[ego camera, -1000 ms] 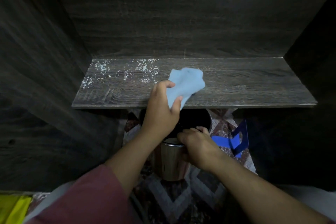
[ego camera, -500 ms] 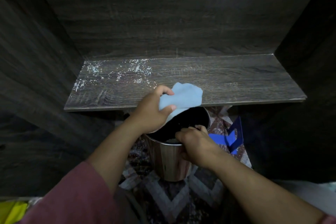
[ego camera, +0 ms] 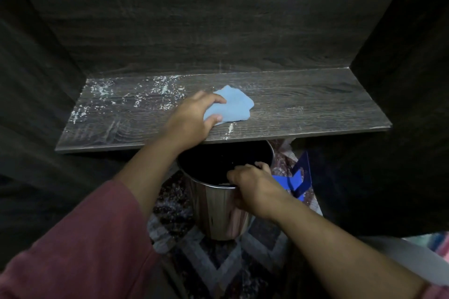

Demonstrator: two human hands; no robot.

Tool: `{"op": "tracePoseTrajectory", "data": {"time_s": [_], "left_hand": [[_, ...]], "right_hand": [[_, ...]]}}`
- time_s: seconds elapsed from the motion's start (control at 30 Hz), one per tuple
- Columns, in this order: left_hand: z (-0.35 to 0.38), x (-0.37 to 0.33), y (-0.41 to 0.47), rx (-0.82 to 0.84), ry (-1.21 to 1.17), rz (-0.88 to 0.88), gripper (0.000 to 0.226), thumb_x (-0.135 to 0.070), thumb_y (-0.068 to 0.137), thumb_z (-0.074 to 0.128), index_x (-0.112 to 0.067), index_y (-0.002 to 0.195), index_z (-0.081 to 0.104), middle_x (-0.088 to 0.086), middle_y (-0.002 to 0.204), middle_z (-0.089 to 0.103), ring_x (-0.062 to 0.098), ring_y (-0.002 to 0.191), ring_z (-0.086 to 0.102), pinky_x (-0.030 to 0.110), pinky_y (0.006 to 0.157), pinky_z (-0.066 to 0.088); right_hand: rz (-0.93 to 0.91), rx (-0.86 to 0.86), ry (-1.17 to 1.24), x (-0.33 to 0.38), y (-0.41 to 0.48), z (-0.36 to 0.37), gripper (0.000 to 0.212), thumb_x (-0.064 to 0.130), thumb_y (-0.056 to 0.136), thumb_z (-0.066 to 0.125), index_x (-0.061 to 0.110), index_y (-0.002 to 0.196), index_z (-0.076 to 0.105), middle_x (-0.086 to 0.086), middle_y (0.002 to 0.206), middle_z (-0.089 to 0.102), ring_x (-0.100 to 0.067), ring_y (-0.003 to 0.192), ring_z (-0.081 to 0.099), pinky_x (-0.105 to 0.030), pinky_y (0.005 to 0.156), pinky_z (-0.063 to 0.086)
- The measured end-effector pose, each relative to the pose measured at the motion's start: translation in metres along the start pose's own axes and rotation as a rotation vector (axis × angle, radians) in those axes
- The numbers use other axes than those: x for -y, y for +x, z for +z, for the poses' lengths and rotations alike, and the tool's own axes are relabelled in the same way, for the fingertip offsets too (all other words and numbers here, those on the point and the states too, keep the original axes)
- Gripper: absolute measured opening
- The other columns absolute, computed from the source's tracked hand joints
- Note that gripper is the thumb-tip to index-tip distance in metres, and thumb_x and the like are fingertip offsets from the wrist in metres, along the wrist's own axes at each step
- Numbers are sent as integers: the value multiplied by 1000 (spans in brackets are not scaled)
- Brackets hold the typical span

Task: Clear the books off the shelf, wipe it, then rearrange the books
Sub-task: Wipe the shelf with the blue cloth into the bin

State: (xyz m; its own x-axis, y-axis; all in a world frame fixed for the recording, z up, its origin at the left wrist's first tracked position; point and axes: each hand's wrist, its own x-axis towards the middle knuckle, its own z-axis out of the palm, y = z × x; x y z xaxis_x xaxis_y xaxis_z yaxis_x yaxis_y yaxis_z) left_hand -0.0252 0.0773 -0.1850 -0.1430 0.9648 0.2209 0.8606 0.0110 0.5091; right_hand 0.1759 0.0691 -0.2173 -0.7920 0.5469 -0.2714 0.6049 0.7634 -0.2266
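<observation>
head view: the shelf (ego camera: 315, 109) is bare of books, and the step in hand looks like wiping. the left hand (ego camera: 192, 116) grips a blue cloth (ego camera: 234, 105) on the board near its front edge, about mid-length. the right hand (ego camera: 252, 183) is clamped on the rim of a steel bin (ego camera: 218, 216) held just under that edge. white dust (ego camera: 145, 97) lies mostly left of the cloth, with a few flecks beside the thumb.

to do this well, i'd judge: press the cloth flat, reach into the back left corner, and draw the dust in long strokes toward the front edge above the bin's mouth, so it drops in rather than onto the rug (ego camera: 218, 269). the bin should sit under wherever each stroke ends.

the cloth sticks out to the right of the hand. the fingers (ego camera: 215, 99) curl over its near end and the thumb pinches from the front side. most of the cloth is bunched loose beyond the fingertips. no books are in view.
</observation>
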Motion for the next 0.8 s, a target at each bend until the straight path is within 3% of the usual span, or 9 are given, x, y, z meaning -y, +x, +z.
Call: {"op": "tracePoseTrajectory", "data": {"time_s": [0.17,0.33,0.5,0.8], "left_hand": [[2,2,-6,-29,-22,29,33,-26,85,70,-30,117,63,-5,118,57,19,110,55,34,96,42],[1,-8,-19,-21,23,34,33,-21,85,71,-26,116,64,-2,118,60,18,104,55,22,83,33],[5,-12,-32,79,93,-25,40,-20,90,62,-28,127,51,4,127,54,28,113,47,34,94,33],[-1,-23,-55,99,27,6,37,-9,89,59,-27,122,53,-3,131,54,23,114,48,25,89,30]], "right_hand": [[12,-6,-1,-1,2,0,33,17,80,66,20,111,57,-1,118,56,-22,121,47,-42,109,20],[-4,-25,-13,1,0,0,32,19,80,66,20,111,57,-1,118,55,-23,120,47,-41,108,21],[-38,-52,-54,4,-3,1,32,20,82,65,20,113,58,-1,120,56,-22,119,48,-38,109,21],[-62,-53,-98,9,-13,4,35,21,82,64,21,116,57,1,120,55,-19,121,47,-36,112,16]]}}
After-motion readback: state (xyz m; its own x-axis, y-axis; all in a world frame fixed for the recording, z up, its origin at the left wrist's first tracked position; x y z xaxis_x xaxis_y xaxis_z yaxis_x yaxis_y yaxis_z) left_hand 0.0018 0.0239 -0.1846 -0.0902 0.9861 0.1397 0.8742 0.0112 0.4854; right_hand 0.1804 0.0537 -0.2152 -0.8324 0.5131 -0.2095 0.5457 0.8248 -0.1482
